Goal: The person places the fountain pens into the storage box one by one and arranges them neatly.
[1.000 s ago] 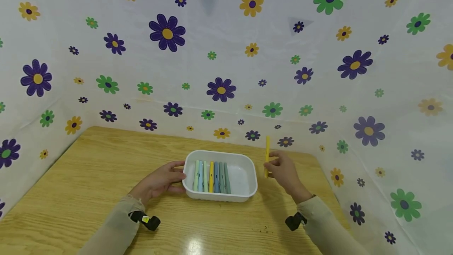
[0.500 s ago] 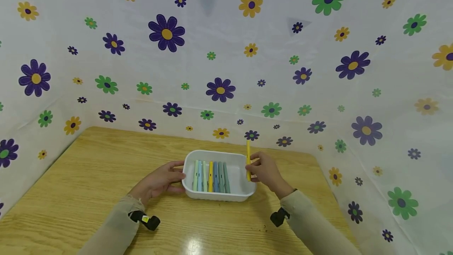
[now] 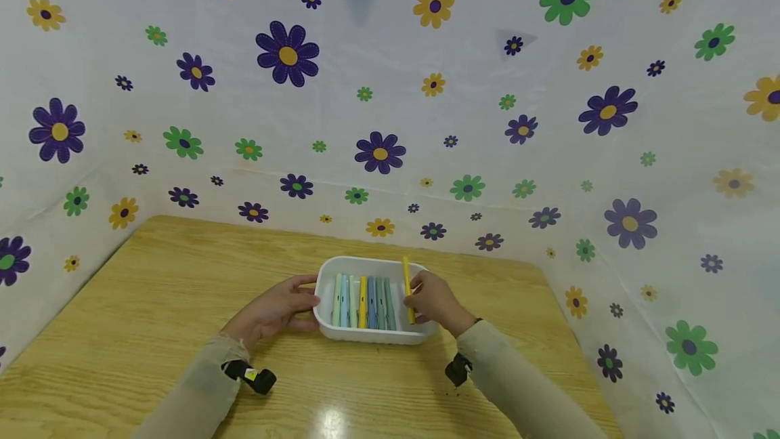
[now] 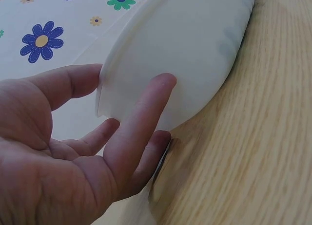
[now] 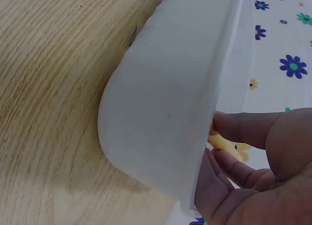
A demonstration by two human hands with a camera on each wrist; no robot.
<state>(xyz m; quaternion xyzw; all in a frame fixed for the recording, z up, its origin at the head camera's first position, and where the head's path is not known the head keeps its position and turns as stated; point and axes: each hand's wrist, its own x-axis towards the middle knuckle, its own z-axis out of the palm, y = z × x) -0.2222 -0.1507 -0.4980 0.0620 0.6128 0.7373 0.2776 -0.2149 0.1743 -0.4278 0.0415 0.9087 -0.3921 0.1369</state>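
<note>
A white plastic tray (image 3: 374,337) stands on the table, with several slim pens (image 3: 363,303) side by side in it: light green, light blue, yellow, blue and grey-green. My left hand (image 3: 277,307) holds the tray's left end; in the left wrist view the thumb lies along the outer wall and the other fingers are at the rim and far side. My right hand (image 3: 435,300) pinches a yellow pen (image 3: 406,280) nearly upright over the tray's right part. The right wrist view shows the tray wall (image 5: 161,88) hiding most of that pen.
The wooden table (image 3: 201,269) extends around the tray. A flower-printed white cloth (image 3: 341,114) surrounds its back and sides. Dark specks lie on the wood below the right forearm. A small black camera is strapped at each wrist.
My right hand has carried the yellow pen leftward and lower, from beside the tray to over its right part. The left hand and the tray keep their places.
</note>
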